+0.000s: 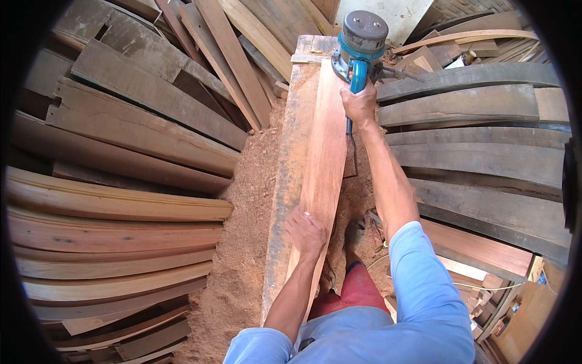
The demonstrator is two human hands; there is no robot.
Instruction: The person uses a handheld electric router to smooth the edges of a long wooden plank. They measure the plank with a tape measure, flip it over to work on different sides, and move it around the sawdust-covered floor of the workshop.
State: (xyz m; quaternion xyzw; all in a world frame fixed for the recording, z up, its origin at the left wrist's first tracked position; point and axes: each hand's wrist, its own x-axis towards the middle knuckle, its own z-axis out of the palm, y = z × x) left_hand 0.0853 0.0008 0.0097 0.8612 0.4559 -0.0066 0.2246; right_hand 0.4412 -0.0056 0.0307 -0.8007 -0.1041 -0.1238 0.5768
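Note:
A handheld wood router (pixel 362 45) with a dark round motor housing and a teal handle stands at the far end of a reddish wooden plank (pixel 327 139). My right hand (pixel 360 103) is wrapped round the router's handle, the arm stretched far forward. The router's base and bit are mostly hidden. Nearer to me, my left hand (pixel 305 232) rests on the plank, its bent fingers curled over the left edge. The plank lies lengthwise on a worn, paint-marked bench (pixel 282 200).
Stacked boards (pixel 121 233) line the left side, and more grey boards (pixel 479 148) lie to the right. Sawdust (pixel 233 273) covers the floor left of the bench. A dark power cord (pixel 354 159) hangs beside the plank. Leaning planks (pixel 233 54) stand at the far left.

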